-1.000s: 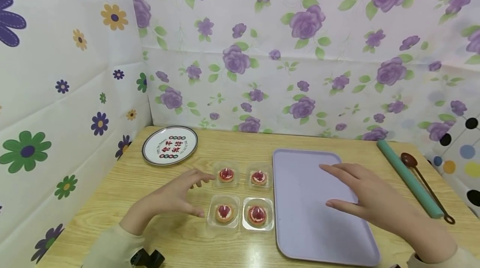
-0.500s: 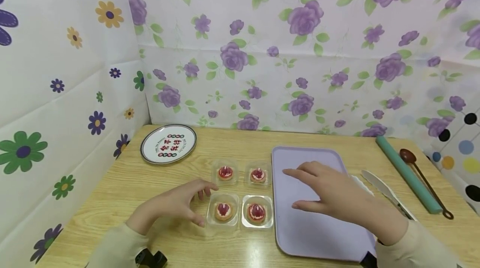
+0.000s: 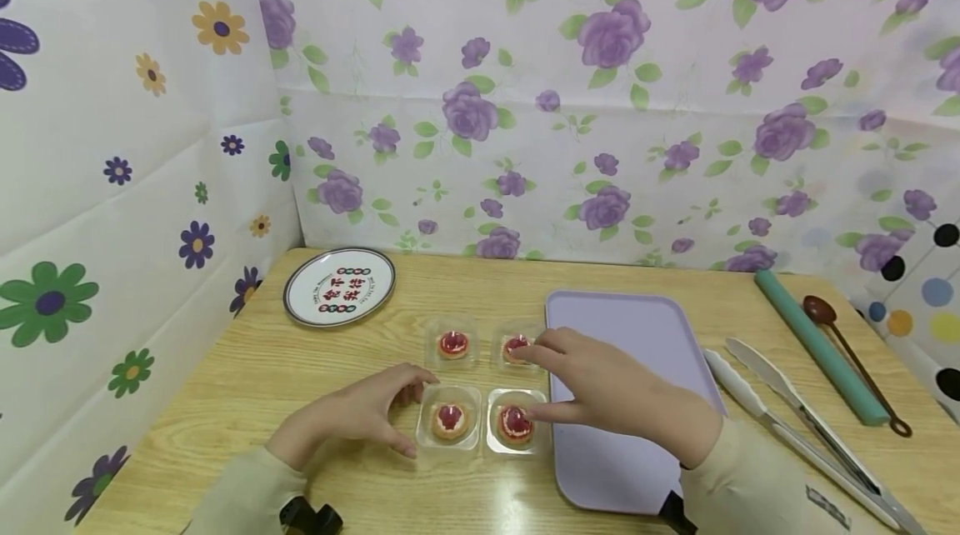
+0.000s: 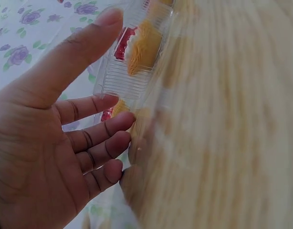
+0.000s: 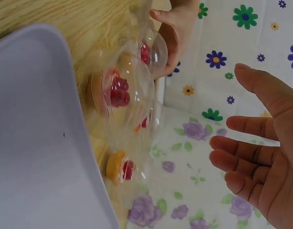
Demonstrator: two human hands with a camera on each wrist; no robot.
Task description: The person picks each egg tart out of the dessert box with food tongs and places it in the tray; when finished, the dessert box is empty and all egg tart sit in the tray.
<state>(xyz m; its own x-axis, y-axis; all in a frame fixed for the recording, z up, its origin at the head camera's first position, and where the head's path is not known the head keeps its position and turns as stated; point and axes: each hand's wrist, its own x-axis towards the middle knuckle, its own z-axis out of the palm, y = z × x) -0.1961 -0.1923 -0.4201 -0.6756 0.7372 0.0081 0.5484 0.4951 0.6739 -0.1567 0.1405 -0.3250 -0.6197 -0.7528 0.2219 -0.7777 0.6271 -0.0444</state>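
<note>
Several clear plastic boxes, each with a small red-topped tart inside, stand in two rows on the wooden table. My left hand [image 3: 360, 410] is at the left side of the near left tart box [image 3: 448, 445], thumb and fingers spread apart. In the left wrist view its fingertips are right at the clear wall of a tart box [image 4: 125, 83]. My right hand [image 3: 607, 393] hovers over the right-hand boxes, its fingers and thumb overlapping the far right tart box [image 3: 504, 364] and the near right tart box [image 3: 514, 445]. The right wrist view shows the right palm [image 5: 275, 191] apart from the domed lids, holding nothing.
A lilac tray [image 3: 630, 468] lies right of the boxes, under my right forearm. Metal tongs [image 3: 795, 418], a green rod [image 3: 821, 347] and a long-handled brown spoon [image 3: 819, 310] lie further right. A white plate [image 3: 307, 289] sits at the back left, near the flowered cloth walls.
My right hand has moved left from over the tray to the right-hand tart boxes, uncovering the tongs. My left hand has shifted slightly closer to the near left box.
</note>
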